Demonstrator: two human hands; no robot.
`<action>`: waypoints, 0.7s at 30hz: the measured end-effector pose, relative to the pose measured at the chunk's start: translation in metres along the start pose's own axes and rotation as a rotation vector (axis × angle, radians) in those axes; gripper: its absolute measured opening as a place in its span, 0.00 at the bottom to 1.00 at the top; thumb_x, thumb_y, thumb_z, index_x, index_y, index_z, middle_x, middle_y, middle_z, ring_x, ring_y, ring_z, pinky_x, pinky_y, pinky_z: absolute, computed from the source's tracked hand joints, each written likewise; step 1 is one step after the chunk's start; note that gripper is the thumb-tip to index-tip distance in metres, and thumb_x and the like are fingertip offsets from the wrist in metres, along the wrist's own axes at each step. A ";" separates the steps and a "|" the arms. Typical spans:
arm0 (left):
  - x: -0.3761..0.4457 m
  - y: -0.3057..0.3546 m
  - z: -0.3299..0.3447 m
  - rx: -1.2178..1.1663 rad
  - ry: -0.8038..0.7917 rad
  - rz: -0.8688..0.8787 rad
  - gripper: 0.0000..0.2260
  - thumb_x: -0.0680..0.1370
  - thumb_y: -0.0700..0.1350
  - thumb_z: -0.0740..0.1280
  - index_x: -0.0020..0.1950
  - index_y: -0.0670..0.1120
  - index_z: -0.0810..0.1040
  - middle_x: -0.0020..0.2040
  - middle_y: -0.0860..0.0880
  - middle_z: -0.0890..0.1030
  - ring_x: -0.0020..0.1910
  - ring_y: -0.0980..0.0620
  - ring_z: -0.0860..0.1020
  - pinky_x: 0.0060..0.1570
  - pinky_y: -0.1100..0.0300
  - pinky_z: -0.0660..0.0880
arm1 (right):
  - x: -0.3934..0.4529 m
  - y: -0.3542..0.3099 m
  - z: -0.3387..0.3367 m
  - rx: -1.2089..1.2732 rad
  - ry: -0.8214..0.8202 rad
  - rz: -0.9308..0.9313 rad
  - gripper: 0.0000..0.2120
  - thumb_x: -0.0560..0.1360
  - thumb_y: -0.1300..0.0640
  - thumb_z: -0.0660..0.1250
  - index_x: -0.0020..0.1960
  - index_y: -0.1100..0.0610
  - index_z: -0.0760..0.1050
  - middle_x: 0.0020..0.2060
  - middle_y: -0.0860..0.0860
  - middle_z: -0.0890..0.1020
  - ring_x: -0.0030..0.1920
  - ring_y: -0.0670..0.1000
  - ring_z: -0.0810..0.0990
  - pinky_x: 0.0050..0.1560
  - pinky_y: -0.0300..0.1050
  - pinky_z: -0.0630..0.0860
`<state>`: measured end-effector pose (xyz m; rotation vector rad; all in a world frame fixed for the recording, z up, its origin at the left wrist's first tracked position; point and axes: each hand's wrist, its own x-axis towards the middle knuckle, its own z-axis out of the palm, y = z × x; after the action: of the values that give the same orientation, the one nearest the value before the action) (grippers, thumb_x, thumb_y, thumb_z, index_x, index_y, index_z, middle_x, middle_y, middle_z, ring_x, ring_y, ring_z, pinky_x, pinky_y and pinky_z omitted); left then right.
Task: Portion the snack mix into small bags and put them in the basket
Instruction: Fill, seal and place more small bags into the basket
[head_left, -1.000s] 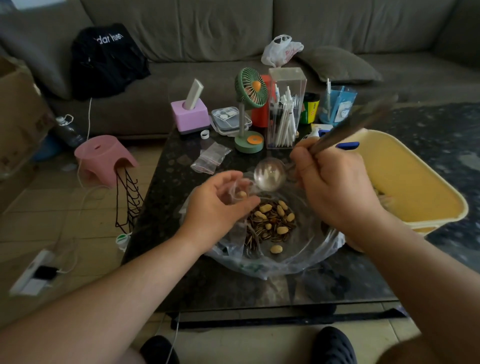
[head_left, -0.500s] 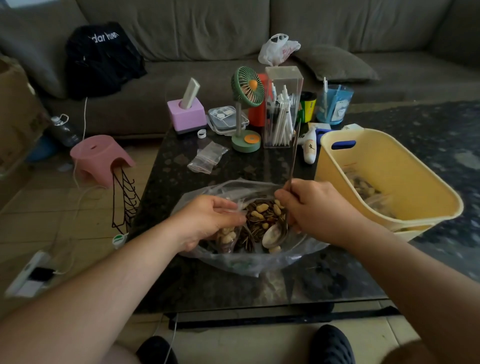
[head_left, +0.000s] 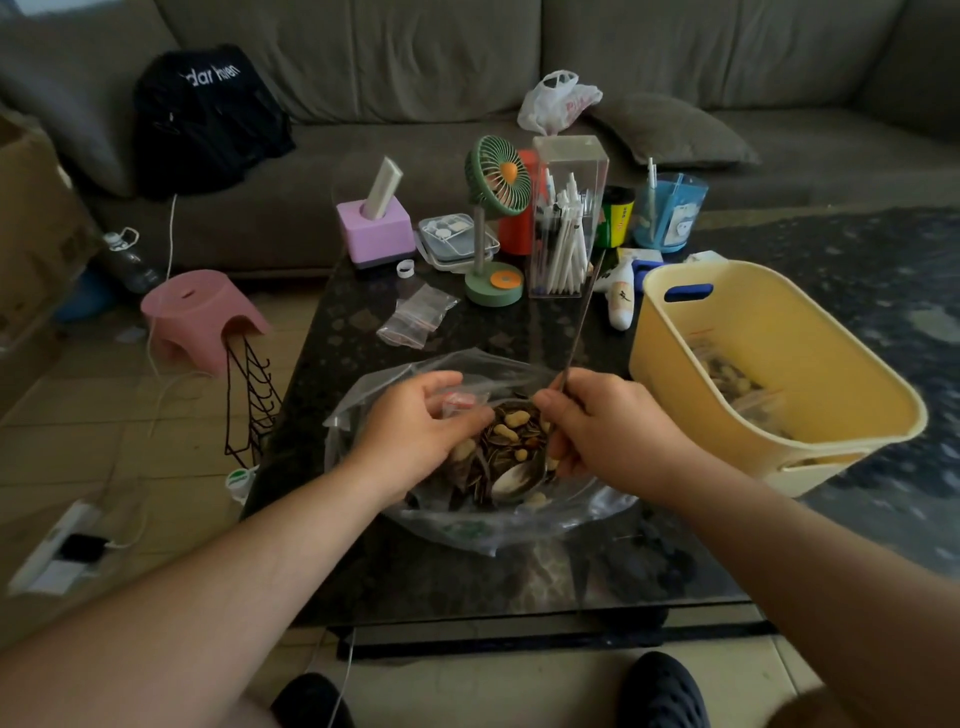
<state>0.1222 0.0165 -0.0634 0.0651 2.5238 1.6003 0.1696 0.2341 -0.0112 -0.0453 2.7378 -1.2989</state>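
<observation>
At frame center, on the table (head_left: 363, 571), big bag (head_left: 519, 525) of snack mix (head_left: 511, 434). Left hand (head_left: 415, 434) pinches small bag (head_left: 460, 402) over it. Right hand (head_left: 608, 426) grips spoon (head_left: 519, 475), bowl down in mix. Basket (head_left: 810, 415) at right, filled bags inside.

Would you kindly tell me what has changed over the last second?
The right hand brought the long metal spoon down from above into the clear bag of snack mix; the left hand lowered its small clear bag there too. Both grips and the yellow plastic basket are unchanged.
</observation>
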 end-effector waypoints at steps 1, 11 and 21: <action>0.002 0.000 -0.003 0.020 0.011 -0.018 0.34 0.72 0.55 0.82 0.76 0.52 0.75 0.66 0.53 0.83 0.63 0.57 0.82 0.66 0.52 0.79 | 0.001 0.001 -0.002 -0.001 0.015 0.014 0.10 0.85 0.49 0.64 0.48 0.52 0.78 0.34 0.51 0.86 0.32 0.49 0.86 0.38 0.42 0.83; 0.009 0.005 -0.004 -0.185 0.022 -0.251 0.30 0.73 0.52 0.82 0.72 0.49 0.78 0.60 0.50 0.86 0.58 0.51 0.85 0.64 0.45 0.81 | 0.003 0.001 0.011 -0.051 0.071 -0.052 0.08 0.83 0.47 0.65 0.46 0.45 0.77 0.35 0.49 0.85 0.33 0.43 0.85 0.38 0.41 0.82; -0.006 0.030 -0.001 -0.562 -0.146 -0.330 0.14 0.78 0.41 0.75 0.63 0.42 0.82 0.53 0.41 0.88 0.43 0.49 0.88 0.38 0.54 0.85 | 0.011 0.008 0.010 0.011 0.101 0.031 0.09 0.86 0.47 0.59 0.52 0.47 0.77 0.40 0.49 0.85 0.35 0.43 0.85 0.36 0.37 0.81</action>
<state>0.1267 0.0279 -0.0350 -0.2717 1.7832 1.9935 0.1601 0.2309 -0.0242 0.0652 2.8019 -1.3436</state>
